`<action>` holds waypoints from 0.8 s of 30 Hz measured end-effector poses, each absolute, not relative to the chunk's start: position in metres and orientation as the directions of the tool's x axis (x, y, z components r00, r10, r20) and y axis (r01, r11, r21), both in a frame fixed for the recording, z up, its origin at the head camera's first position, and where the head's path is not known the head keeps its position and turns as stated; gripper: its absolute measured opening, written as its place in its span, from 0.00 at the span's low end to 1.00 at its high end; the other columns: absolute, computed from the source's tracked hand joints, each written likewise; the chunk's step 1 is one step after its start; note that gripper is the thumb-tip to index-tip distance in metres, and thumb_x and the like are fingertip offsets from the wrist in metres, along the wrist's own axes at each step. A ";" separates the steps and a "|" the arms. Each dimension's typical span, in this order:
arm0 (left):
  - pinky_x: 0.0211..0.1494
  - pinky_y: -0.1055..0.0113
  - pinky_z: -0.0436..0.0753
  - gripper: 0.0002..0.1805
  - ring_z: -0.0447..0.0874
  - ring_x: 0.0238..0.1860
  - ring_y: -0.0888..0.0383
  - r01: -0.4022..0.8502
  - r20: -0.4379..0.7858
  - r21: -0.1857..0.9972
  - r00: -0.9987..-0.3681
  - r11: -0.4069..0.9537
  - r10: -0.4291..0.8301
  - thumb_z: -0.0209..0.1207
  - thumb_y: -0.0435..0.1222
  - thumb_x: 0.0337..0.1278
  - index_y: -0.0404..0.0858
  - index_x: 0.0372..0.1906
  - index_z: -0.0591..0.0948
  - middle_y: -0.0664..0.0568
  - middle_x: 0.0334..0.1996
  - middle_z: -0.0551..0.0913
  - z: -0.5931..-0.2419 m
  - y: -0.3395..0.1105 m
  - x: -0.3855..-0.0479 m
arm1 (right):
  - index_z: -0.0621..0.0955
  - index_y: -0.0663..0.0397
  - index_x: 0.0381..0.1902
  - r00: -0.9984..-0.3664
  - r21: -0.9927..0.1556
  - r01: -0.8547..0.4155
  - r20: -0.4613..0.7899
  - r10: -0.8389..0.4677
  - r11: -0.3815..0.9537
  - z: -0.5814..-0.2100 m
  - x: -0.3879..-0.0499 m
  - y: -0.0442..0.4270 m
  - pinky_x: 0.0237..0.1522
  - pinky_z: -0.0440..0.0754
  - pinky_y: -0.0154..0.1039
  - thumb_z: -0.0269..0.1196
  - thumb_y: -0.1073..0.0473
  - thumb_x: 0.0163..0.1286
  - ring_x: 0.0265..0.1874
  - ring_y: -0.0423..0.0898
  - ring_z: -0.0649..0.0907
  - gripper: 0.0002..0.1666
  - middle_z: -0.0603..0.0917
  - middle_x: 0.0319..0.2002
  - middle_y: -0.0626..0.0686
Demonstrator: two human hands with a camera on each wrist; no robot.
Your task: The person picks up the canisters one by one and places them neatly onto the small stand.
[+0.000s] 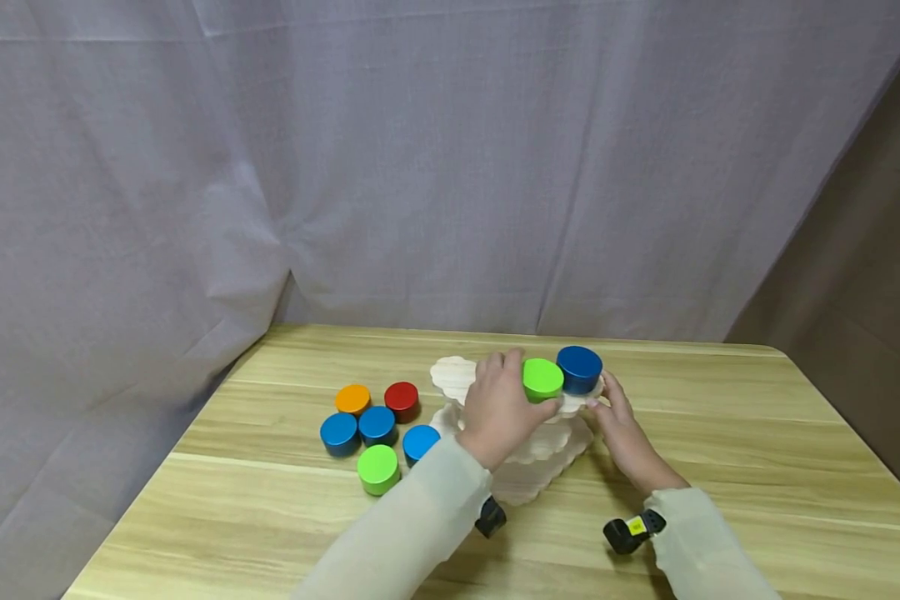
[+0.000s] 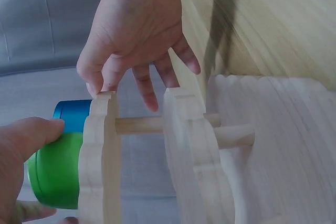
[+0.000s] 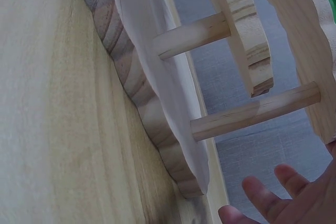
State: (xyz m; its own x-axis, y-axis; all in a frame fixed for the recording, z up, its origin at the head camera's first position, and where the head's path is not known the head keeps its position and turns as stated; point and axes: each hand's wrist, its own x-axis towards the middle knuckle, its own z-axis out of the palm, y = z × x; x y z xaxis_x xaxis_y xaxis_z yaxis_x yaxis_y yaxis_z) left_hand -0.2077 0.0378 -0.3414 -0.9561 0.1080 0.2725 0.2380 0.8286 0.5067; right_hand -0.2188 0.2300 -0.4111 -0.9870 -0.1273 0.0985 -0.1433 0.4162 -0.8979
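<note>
A pale wooden tiered stand (image 1: 521,483) with scalloped platforms joined by round dowels stands on the table. My left hand (image 1: 498,404) grips a green cylinder (image 1: 543,378) on its top platform, thumb at the near side. Beside that cylinder, a dark blue cylinder (image 1: 579,370) stands on the same platform. My right hand (image 1: 628,437) holds the platform's right edge with thumb and forefinger. In the left wrist view the other fingers of the right hand (image 2: 139,30) spread below that edge. The right wrist view shows the dowels (image 3: 257,111) between platforms.
Left of the stand, on the wooden table (image 1: 225,517), sit an orange cylinder (image 1: 353,398), a red cylinder (image 1: 402,402), a green one and several blue cylinders (image 1: 340,434). My left sleeve partly covers one blue cylinder (image 1: 420,442). A grey curtain (image 1: 435,167) hangs behind the table.
</note>
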 end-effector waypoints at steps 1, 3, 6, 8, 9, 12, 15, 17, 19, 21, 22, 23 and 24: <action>0.45 0.64 0.78 0.37 0.71 0.47 0.57 0.247 0.286 0.501 -0.952 0.829 0.111 0.70 0.56 0.45 0.45 0.59 0.73 0.52 0.47 0.75 -0.341 0.037 -0.207 | 0.39 0.53 0.77 -0.987 -0.898 -0.140 0.095 -0.126 0.418 -0.411 -0.219 0.230 0.60 0.48 0.77 0.39 0.51 0.78 0.70 0.71 0.47 0.37 0.45 0.71 0.69; 0.46 0.64 0.78 0.37 0.71 0.48 0.57 0.264 0.309 0.486 -0.944 0.833 0.119 0.70 0.57 0.44 0.45 0.59 0.73 0.52 0.48 0.74 -0.341 0.033 -0.206 | 0.38 0.53 0.77 -0.988 -0.898 -0.136 0.091 -0.124 0.419 -0.410 -0.218 0.230 0.60 0.49 0.77 0.39 0.51 0.78 0.70 0.71 0.47 0.37 0.45 0.71 0.70; 0.49 0.64 0.78 0.40 0.71 0.51 0.56 0.286 0.331 0.474 -0.934 0.833 0.132 0.70 0.57 0.44 0.44 0.61 0.72 0.51 0.50 0.73 -0.339 0.024 -0.204 | 0.39 0.53 0.77 -0.987 -0.898 -0.141 0.097 -0.126 0.417 -0.410 -0.218 0.230 0.60 0.50 0.77 0.39 0.52 0.78 0.70 0.71 0.47 0.37 0.45 0.71 0.70; 0.51 0.62 0.78 0.42 0.71 0.53 0.54 0.304 0.348 0.481 -0.927 0.822 0.139 0.70 0.56 0.45 0.42 0.64 0.70 0.49 0.53 0.73 -0.338 0.016 -0.202 | 0.38 0.54 0.77 -0.987 -0.897 -0.141 0.095 -0.127 0.419 -0.410 -0.218 0.229 0.60 0.49 0.76 0.39 0.52 0.78 0.70 0.71 0.47 0.38 0.45 0.71 0.70; 0.53 0.61 0.78 0.42 0.70 0.54 0.53 0.315 0.360 0.483 -0.922 0.817 0.143 0.70 0.55 0.45 0.41 0.64 0.70 0.48 0.54 0.73 -0.337 0.011 -0.202 | 0.38 0.54 0.77 -0.988 -0.897 -0.135 0.089 -0.127 0.421 -0.410 -0.218 0.229 0.60 0.49 0.76 0.39 0.52 0.78 0.70 0.72 0.47 0.38 0.44 0.72 0.70; 0.56 0.58 0.77 0.43 0.70 0.57 0.51 0.355 0.405 0.485 -0.901 0.799 0.154 0.70 0.54 0.46 0.39 0.65 0.69 0.47 0.57 0.72 -0.337 -0.004 -0.200 | 0.36 0.52 0.77 -0.991 -0.896 -0.114 0.069 -0.119 0.430 -0.410 -0.218 0.228 0.61 0.49 0.76 0.39 0.51 0.78 0.70 0.72 0.46 0.38 0.42 0.73 0.70; 0.58 0.56 0.76 0.42 0.69 0.58 0.49 0.394 0.462 0.468 -0.872 0.791 0.162 0.70 0.52 0.46 0.38 0.65 0.69 0.45 0.59 0.71 -0.337 -0.021 -0.199 | 0.36 0.51 0.77 -0.992 -0.895 -0.104 0.061 -0.113 0.433 -0.410 -0.218 0.228 0.61 0.48 0.76 0.39 0.51 0.77 0.71 0.71 0.45 0.38 0.42 0.73 0.69; 0.58 0.55 0.76 0.41 0.69 0.58 0.47 0.416 0.495 0.461 -0.854 0.784 0.161 0.71 0.51 0.46 0.38 0.64 0.69 0.44 0.59 0.71 -0.338 -0.032 -0.199 | 0.36 0.51 0.77 -0.991 -0.896 -0.108 0.065 -0.113 0.430 -0.410 -0.219 0.228 0.62 0.47 0.76 0.39 0.51 0.77 0.71 0.71 0.45 0.38 0.42 0.73 0.69; 0.58 0.53 0.76 0.42 0.69 0.59 0.46 0.426 0.521 0.456 -0.840 0.781 0.154 0.72 0.50 0.46 0.37 0.64 0.69 0.43 0.60 0.70 -0.339 -0.044 -0.199 | 0.37 0.51 0.77 -0.991 -0.897 -0.115 0.071 -0.117 0.426 -0.411 -0.218 0.228 0.62 0.47 0.76 0.39 0.51 0.77 0.71 0.71 0.45 0.38 0.42 0.74 0.68; 0.59 0.52 0.75 0.41 0.69 0.59 0.45 0.434 0.540 0.455 -0.829 0.778 0.146 0.72 0.48 0.46 0.36 0.64 0.69 0.42 0.61 0.70 -0.340 -0.056 -0.199 | 0.36 0.51 0.77 -0.990 -0.898 -0.117 0.072 -0.120 0.424 -0.411 -0.218 0.228 0.62 0.46 0.76 0.39 0.52 0.77 0.71 0.71 0.44 0.38 0.41 0.74 0.68; 0.60 0.51 0.74 0.41 0.68 0.60 0.45 0.432 0.545 0.456 -0.827 0.778 0.140 0.72 0.48 0.46 0.36 0.64 0.69 0.42 0.61 0.70 -0.341 -0.062 -0.200 | 0.36 0.51 0.77 -0.990 -0.899 -0.116 0.070 -0.121 0.423 -0.411 -0.217 0.228 0.62 0.46 0.76 0.39 0.52 0.77 0.71 0.71 0.44 0.38 0.41 0.74 0.68; 0.60 0.50 0.73 0.41 0.68 0.60 0.44 0.431 0.549 0.458 -0.825 0.777 0.134 0.72 0.47 0.46 0.36 0.64 0.69 0.41 0.61 0.69 -0.342 -0.068 -0.200 | 0.36 0.51 0.77 -0.990 -0.899 -0.114 0.068 -0.122 0.424 -0.410 -0.217 0.228 0.62 0.46 0.76 0.39 0.52 0.77 0.71 0.71 0.44 0.38 0.41 0.74 0.68; 0.61 0.49 0.73 0.41 0.68 0.60 0.44 0.429 0.550 0.464 -0.825 0.775 0.127 0.72 0.46 0.46 0.35 0.65 0.69 0.41 0.61 0.69 -0.343 -0.073 -0.200 | 0.36 0.50 0.77 -0.990 -0.898 -0.111 0.065 -0.122 0.425 -0.410 -0.217 0.228 0.62 0.46 0.76 0.39 0.51 0.77 0.71 0.71 0.44 0.38 0.40 0.74 0.68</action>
